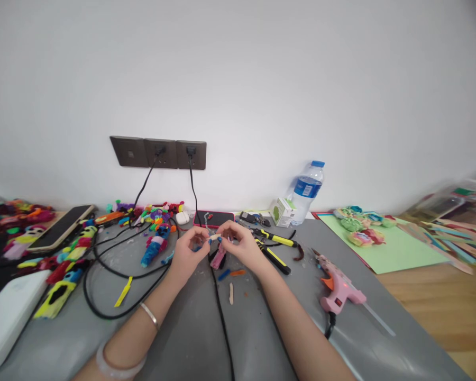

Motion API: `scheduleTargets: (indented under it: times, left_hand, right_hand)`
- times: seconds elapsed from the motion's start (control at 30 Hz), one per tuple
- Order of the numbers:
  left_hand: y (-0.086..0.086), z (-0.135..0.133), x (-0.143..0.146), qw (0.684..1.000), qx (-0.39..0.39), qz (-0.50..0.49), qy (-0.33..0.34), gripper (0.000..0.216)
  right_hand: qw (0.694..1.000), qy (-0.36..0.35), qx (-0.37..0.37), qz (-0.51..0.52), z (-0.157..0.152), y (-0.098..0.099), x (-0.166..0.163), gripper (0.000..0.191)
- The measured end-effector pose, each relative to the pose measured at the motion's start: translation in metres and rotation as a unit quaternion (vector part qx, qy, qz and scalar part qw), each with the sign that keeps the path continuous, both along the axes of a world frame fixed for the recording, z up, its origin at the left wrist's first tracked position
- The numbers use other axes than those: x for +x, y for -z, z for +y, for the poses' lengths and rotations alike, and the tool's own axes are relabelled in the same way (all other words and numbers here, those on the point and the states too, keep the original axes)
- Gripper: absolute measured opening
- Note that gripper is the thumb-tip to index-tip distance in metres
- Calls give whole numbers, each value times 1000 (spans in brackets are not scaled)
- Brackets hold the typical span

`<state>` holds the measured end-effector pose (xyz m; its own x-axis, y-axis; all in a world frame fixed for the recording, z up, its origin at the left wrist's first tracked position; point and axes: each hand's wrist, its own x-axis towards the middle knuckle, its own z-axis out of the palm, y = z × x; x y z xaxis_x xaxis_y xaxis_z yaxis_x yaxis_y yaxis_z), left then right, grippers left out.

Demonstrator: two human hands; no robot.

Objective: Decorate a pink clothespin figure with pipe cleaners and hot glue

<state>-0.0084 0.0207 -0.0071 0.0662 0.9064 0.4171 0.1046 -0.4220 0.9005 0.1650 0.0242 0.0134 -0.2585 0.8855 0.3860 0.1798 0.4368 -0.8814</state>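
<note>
My left hand [188, 253] and my right hand [241, 244] meet above the grey mat [190, 338], fingers pinched on a small pale stick-like piece [214, 237] held between them. Just below the hands lie a pink fuzzy piece [219, 257], a blue bit [223, 274], an orange bit [238, 272] and a short pale stick [231, 292]. A black cable [221, 317] runs under the hands toward me.
A pink glue gun [338, 288] lies at right, yellow-handled pliers [275, 248] beside my right hand. Colourful fuzzy figures [63, 264], a phone [61, 227] and a white box [8, 317] sit at left. A water bottle [307, 191], green paper [392, 246] and wall sockets [158, 153] stand behind.
</note>
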Motion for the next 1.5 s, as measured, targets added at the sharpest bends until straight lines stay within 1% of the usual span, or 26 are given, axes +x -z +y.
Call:
scheduleTargets:
  times: [0.2,0.33,0.6,0.77,0.93,1.03,1.33,1.5]
  left_hand:
    - [1,0,0,1000,-4,-6,9,5]
    - [1,0,0,1000,2,-2,-4,6]
    - [3,0,-2,997,60,35,-32,7]
    - [2,1,-2,995,75,43,-43,5]
    - [0,-1,-2,994,81,56,-42,5]
    - [0,-1,-2,994,80,57,-39,7]
    - [2,-2,-1,997,34,49,-39,8]
    - [2,-2,0,999,25,29,-37,17]
  right_hand:
    - [1000,13,21,3,1,1,0,6]
    - [999,17,28,7,2,2,0,6]
    - [999,17,-4,43,6,6,2,7]
    - [999,24,-6,43,6,7,3,8]
    - [998,15,-23,59,6,7,2,8]
    - [997,15,-34,68,7,8,3,10]
    - [993,2,-64,100,9,10,2,17]
    - [988,-5,-73,136,10,9,2,22]
